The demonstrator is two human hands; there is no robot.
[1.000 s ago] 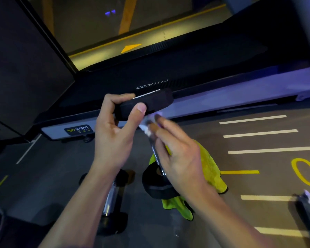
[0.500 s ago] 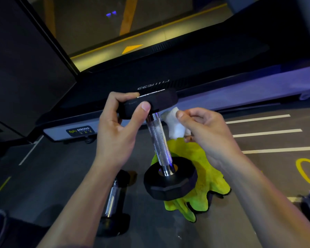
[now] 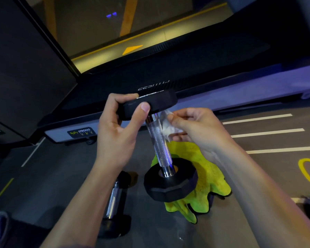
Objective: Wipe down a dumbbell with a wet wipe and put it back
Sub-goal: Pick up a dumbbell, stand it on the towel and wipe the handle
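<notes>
The left hand [image 3: 116, 138] holds the dumbbell [image 3: 158, 145] by its top end. The thumb presses on the near side of the black top weight and the fingers curl over the far side, so the hand is closed around it. The dumbbell stands almost straight up and leans a little. Its shiny metal bar runs down to the black bottom weight, which sits on a yellow-green cloth [image 3: 206, 178] on the floor [image 3: 258, 185].

The right hand [image 3: 197, 129] pinches a white wet wipe [image 3: 166, 125] between the thumb and the fingertips. The wipe touches the upper part of the metal bar, just under the top weight. The other fingers of that hand are bent in loosely.

A second dumbbell [image 3: 115, 203] lies flat on the floor, to the left of the cloth and under the left arm. Its bar is shiny and its ends are black.

Behind the hands is a long black treadmill [image 3: 195, 68] with a pale side rail and a small label at its near left corner. The floor is grey with white lines and a yellow mark on the right side. At the right edge of the floor lies a dark thing with something white on it, but it is too blurry to tell what it is.
</notes>
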